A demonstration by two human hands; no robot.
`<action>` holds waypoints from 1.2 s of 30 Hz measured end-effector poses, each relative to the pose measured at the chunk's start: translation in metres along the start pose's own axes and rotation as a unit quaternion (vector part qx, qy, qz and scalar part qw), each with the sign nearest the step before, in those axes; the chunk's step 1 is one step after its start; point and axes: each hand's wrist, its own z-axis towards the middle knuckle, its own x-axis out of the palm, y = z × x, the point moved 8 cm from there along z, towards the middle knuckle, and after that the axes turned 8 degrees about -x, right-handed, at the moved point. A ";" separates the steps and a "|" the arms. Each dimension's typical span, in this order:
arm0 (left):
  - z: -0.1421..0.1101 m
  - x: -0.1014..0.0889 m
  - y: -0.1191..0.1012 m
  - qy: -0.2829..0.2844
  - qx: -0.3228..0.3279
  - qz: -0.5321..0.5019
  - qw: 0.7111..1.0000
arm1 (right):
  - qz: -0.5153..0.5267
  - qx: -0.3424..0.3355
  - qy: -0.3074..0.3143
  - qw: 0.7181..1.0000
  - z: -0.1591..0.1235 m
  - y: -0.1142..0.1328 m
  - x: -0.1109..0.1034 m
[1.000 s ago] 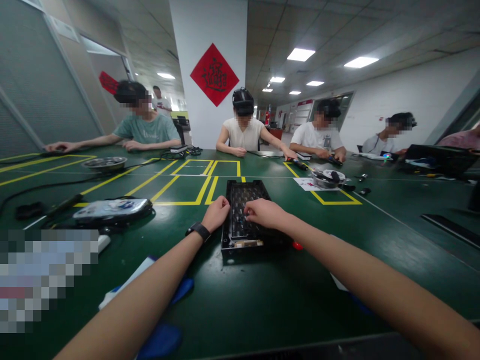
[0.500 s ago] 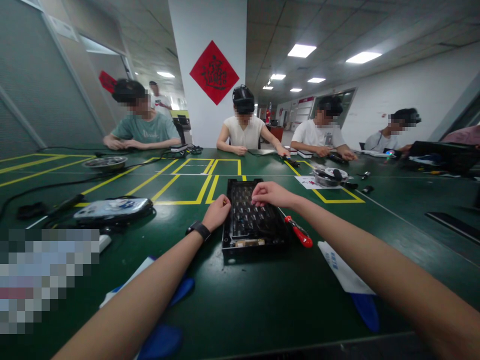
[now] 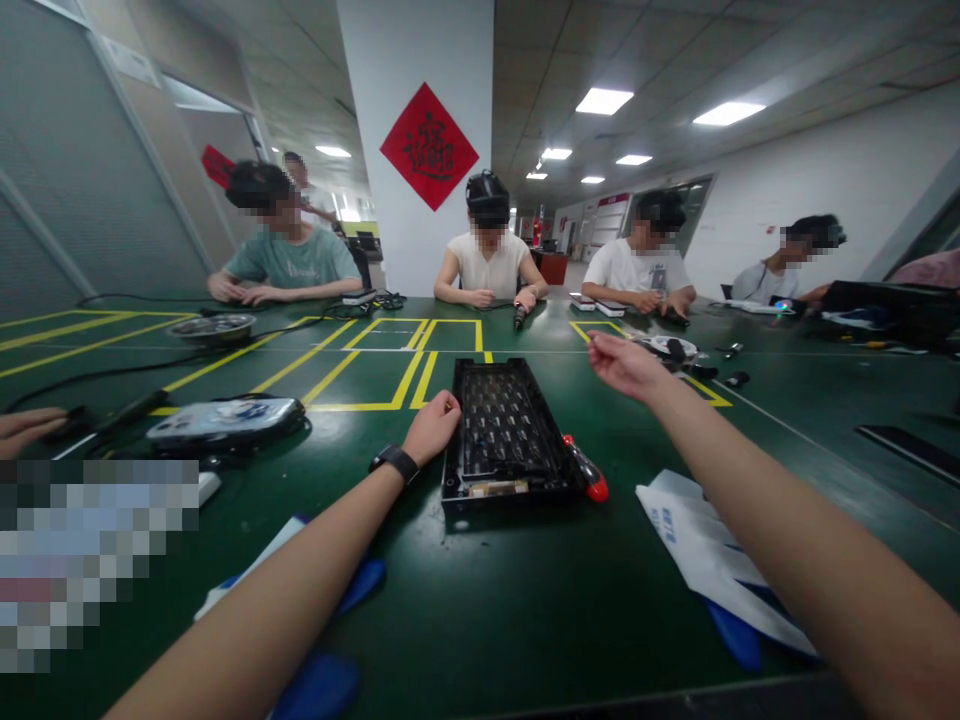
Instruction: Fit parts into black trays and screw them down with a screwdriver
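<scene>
A black rectangular case [image 3: 504, 435] with rows of small shiny parts inside lies on the green table in front of me. At its left edge my left hand [image 3: 433, 425] rests with thumb and fingers pinched together; what they hold, if anything, is too small to make out. My right hand [image 3: 624, 366] is raised beyond the case's right side, fingertips closed in a pinch. Something dark and tiny may sit at those fingertips, but I cannot name it. A red-handled screwdriver [image 3: 589, 470] lies against the case's right side.
White-and-blue gloves [image 3: 694, 530] lie at right, with more under my left forearm. A metal dish [image 3: 675, 347] stands past my right hand. At left are a pale boxy device [image 3: 225, 420], a metal bowl [image 3: 212, 328] and another person's hand [image 3: 30, 428]. Several people sit opposite.
My right hand has moved from above the case out to the right and away from me. My left hand has stayed put. Another person's hand has appeared at the left edge.
</scene>
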 end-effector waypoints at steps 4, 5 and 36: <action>0.001 0.001 0.001 0.000 0.006 0.001 1.000 | -0.234 0.093 0.298 0.921 -0.067 -0.054 0.111; 0.001 0.001 0.000 0.000 0.008 0.000 1.000 | -0.262 0.098 0.345 0.896 -0.083 -0.063 0.132; 0.001 -0.005 0.001 -0.009 -0.003 -0.033 0.999 | -0.663 -0.093 0.294 0.682 -0.066 -0.020 0.145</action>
